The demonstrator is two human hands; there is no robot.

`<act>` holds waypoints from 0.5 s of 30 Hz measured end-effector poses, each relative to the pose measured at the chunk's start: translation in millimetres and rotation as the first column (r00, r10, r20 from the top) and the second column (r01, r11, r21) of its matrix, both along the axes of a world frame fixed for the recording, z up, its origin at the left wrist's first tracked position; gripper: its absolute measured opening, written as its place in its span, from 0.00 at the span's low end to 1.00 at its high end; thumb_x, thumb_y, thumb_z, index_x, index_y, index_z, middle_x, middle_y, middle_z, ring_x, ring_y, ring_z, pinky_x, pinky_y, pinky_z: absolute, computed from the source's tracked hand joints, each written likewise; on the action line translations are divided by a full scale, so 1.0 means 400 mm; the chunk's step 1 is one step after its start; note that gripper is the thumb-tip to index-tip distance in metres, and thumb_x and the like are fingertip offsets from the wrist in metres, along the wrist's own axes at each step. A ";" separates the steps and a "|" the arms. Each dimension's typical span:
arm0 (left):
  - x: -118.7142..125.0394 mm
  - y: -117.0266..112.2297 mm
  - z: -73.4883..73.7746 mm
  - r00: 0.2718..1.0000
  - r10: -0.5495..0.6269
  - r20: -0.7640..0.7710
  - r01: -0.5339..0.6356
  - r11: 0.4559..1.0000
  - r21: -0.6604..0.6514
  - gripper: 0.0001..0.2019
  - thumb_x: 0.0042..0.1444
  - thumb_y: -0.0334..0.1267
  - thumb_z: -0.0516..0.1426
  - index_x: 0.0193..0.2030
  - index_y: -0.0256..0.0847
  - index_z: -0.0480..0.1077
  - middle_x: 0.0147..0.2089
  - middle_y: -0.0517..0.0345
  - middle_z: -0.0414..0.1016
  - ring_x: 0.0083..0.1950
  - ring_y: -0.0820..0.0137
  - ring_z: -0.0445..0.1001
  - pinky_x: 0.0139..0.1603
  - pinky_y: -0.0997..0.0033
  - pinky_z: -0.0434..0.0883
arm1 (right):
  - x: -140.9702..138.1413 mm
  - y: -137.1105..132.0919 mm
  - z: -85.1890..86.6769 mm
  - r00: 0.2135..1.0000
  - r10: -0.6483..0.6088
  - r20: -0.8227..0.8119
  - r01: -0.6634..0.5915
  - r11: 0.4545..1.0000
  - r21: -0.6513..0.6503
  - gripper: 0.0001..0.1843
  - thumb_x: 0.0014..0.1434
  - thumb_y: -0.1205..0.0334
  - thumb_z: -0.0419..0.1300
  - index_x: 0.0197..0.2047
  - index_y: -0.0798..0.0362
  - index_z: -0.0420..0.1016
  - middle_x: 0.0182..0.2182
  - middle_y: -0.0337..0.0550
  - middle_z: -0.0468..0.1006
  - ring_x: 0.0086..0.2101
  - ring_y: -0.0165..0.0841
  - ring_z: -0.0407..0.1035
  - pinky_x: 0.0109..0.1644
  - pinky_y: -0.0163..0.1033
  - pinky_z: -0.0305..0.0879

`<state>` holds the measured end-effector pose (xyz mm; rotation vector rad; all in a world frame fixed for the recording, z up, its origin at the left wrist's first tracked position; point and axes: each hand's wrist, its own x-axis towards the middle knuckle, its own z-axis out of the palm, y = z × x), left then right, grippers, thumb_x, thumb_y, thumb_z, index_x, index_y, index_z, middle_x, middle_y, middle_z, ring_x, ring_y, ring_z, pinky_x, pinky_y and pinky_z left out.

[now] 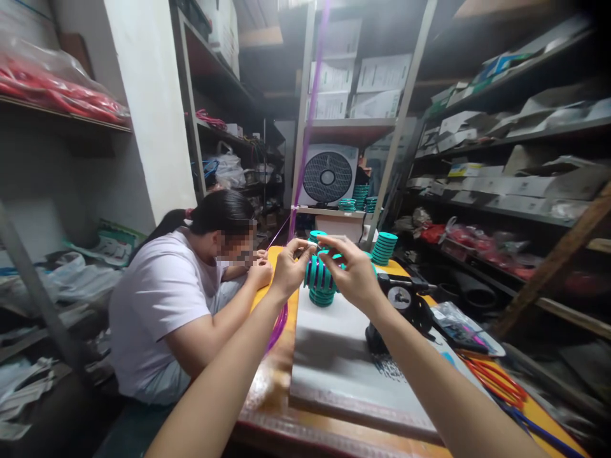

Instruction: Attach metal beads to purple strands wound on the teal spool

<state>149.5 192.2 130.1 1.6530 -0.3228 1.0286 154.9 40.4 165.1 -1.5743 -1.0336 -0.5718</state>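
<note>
My left hand (pixel 292 266) is raised over the work surface, thumb and forefinger pinched together. My right hand (pixel 352 270) faces it, its fingertips closed close to those of the left. Anything between the fingertips is too small to make out. Right behind and below them stands a stack of turquoise ribbed spools (pixel 321 296), partly hidden by my fingers; purple shows between its discs. I cannot tell whether my fingers touch it. A black device with a round dial (pixel 400 298) stands on the pale board (pixel 329 362), partly behind my right forearm.
At left, a co-worker (pixel 162 312) bends over the yellow table (pixel 267 381), hands near a purple cord coil (pixel 277 327). More turquoise spools (pixel 384 248) stand behind. A purple strand (pixel 308 127) hangs down ahead. Orange cables (pixel 496 381) and a bagged tray (pixel 465 327) lie right. Shelves flank both sides.
</note>
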 end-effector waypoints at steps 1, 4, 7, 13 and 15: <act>0.000 0.002 0.000 1.000 0.002 0.007 -0.002 1.000 0.006 0.08 0.57 0.42 0.59 0.37 0.40 0.72 0.34 0.59 0.73 0.36 0.73 0.70 0.37 0.74 0.65 | 0.023 0.018 -0.009 1.000 0.003 0.020 -0.003 1.000 -0.004 0.15 0.56 0.62 0.62 0.48 0.50 0.78 0.42 0.46 0.75 0.33 0.28 0.69 0.34 0.34 0.67; 0.001 0.010 -0.008 1.000 0.003 0.020 -0.004 1.000 0.027 0.06 0.56 0.40 0.59 0.37 0.41 0.72 0.35 0.58 0.73 0.37 0.71 0.71 0.40 0.72 0.67 | 0.059 0.054 -0.035 0.999 0.032 0.039 -0.033 0.999 0.021 0.12 0.58 0.58 0.61 0.45 0.50 0.80 0.41 0.46 0.74 0.34 0.30 0.69 0.32 0.35 0.67; -0.001 0.019 -0.022 1.000 -0.007 0.023 0.006 0.999 0.050 0.07 0.57 0.42 0.59 0.38 0.42 0.74 0.38 0.55 0.74 0.42 0.68 0.72 0.46 0.68 0.69 | 0.066 0.061 -0.047 0.996 0.069 0.052 -0.070 0.997 0.030 0.10 0.60 0.56 0.59 0.39 0.48 0.81 0.42 0.46 0.74 0.41 0.33 0.70 0.36 0.35 0.68; -0.002 0.025 -0.050 0.998 -0.060 0.030 0.058 0.997 0.044 0.10 0.57 0.39 0.58 0.45 0.43 0.74 0.50 0.50 0.74 0.54 0.64 0.71 0.58 0.63 0.67 | 0.075 0.049 -0.039 0.992 0.123 -0.014 -0.122 0.991 0.049 0.08 0.59 0.55 0.61 0.35 0.49 0.79 0.42 0.45 0.73 0.41 0.33 0.69 0.30 0.33 0.65; 0.003 0.022 -0.058 0.995 -0.098 -0.003 0.098 0.995 0.022 0.15 0.59 0.39 0.56 0.53 0.45 0.71 0.54 0.50 0.73 0.57 0.65 0.71 0.59 0.63 0.68 | 0.079 0.044 -0.033 0.985 0.161 -0.066 -0.158 0.986 0.061 0.09 0.59 0.55 0.61 0.36 0.50 0.78 0.44 0.45 0.73 0.40 0.32 0.69 0.27 0.32 0.62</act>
